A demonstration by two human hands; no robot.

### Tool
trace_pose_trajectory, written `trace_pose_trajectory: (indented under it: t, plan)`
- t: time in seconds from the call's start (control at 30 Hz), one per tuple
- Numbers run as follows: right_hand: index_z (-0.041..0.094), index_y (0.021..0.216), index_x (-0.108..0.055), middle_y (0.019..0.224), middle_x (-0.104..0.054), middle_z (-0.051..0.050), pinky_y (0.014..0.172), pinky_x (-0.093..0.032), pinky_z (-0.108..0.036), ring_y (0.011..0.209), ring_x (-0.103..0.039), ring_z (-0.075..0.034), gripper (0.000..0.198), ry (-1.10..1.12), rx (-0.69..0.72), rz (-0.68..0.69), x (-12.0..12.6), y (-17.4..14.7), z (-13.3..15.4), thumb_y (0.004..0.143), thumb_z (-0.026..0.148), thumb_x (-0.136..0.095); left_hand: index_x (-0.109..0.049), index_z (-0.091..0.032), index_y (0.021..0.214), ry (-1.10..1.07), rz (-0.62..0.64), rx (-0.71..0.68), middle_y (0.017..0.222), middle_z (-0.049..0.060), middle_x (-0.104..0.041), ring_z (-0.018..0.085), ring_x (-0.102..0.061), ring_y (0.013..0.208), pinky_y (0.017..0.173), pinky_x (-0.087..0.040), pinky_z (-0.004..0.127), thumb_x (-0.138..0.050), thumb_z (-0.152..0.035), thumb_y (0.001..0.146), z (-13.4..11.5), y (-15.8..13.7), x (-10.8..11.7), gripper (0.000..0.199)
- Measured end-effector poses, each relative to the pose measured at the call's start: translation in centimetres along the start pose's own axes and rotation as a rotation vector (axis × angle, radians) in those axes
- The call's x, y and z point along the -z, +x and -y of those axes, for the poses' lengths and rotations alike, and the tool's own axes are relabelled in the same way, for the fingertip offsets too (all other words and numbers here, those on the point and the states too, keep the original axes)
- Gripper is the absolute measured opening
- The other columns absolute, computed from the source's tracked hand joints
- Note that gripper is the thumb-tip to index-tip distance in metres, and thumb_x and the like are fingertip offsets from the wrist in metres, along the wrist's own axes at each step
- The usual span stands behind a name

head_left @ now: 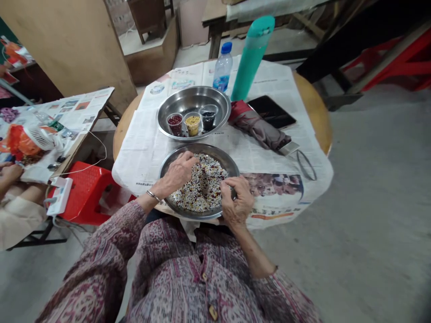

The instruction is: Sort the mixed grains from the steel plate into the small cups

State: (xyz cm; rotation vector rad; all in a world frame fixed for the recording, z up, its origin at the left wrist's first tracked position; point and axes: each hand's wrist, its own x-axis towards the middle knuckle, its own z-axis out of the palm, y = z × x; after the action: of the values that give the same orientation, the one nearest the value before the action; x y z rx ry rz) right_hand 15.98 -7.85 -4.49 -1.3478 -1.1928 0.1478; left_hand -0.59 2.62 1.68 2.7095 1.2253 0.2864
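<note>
A steel plate [232, 167] heaped with mixed white, red and dark beans [206, 188] sits at the near edge of a round table. My left hand [178, 172] rests on the bean pile at its left, fingers curled as if pinching beans. My right hand [235, 199] lies on the plate's right rim, fingers bent over the beans. Behind it a second steel plate [188, 101] holds three small cups: red beans [175, 123], yellow beans [192, 124] and dark beans [208, 119].
Newspaper [144, 143] covers the table. A teal flask [251, 56], a water bottle [222, 67], a folded umbrella [257, 128] and a dark phone [272, 112] lie behind. A red stool [88, 190] stands at left, beside another person's arm [13, 179] at a second table.
</note>
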Motion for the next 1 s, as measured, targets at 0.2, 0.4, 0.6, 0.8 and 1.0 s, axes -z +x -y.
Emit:
trace_pose_trajectory:
  t: [0.2,0.4,0.6,0.8,1.0]
  plan:
    - [0.022,0.079,-0.064,0.08,-0.069,-0.002,0.103,-0.046,-0.047,0.082,-0.065,-0.019,0.014,0.012,0.005,-0.004,0.0,0.0,0.0,0.09,0.028,-0.059,-0.047,-0.021,0.141,0.049,0.132,-0.031,0.143,0.014,-0.045,0.037,-0.043,0.128,0.104,-0.042,0.055,-0.077,-0.054,0.076,-2.0,1.4,-0.6,0.079]
    - [0.021,0.079,-0.064,0.082,-0.069,-0.001,0.103,-0.045,-0.046,0.083,-0.065,-0.018,0.012,0.041,0.026,-0.015,-0.1,0.0,-0.3,0.09,0.026,-0.06,-0.06,-0.018,0.116,-0.01,0.324,-0.25,0.122,0.01,-0.057,0.025,-0.055,0.114,0.093,-0.048,0.036,-0.059,-0.028,0.091,-4.8,1.9,-1.5,0.027]
    - [0.022,0.081,-0.065,0.082,-0.07,-0.001,0.103,-0.046,-0.046,0.083,-0.065,-0.018,0.011,0.015,0.033,-0.017,-0.1,0.0,-0.3,0.09,0.025,-0.06,-0.061,-0.018,0.104,0.07,0.411,-0.17,0.106,0.006,-0.062,0.02,-0.061,0.095,0.075,-0.048,0.031,-0.049,-0.013,0.091,-3.2,-2.1,1.7,0.019]
    - [0.022,0.08,-0.065,0.082,-0.071,-0.001,0.103,-0.045,-0.046,0.083,-0.066,-0.018,0.013,0.002,0.027,-0.012,0.0,-0.1,-0.3,0.091,0.027,-0.06,-0.061,-0.018,0.112,0.108,0.31,-0.039,0.122,0.01,-0.056,0.025,-0.054,0.11,0.087,-0.049,0.035,-0.056,-0.026,0.094,-0.7,-4.0,3.8,0.02]
    - [0.022,0.078,-0.064,0.08,-0.069,-0.001,0.102,-0.045,-0.046,0.081,-0.065,-0.018,0.015,-0.017,0.018,-0.002,0.0,-0.2,-0.5,0.09,0.029,-0.06,-0.051,-0.02,0.133,0.004,0.303,0.003,0.138,0.016,-0.045,0.036,-0.047,0.122,0.094,-0.048,0.046,-0.081,-0.04,0.074,-0.9,-1.0,1.7,0.068]
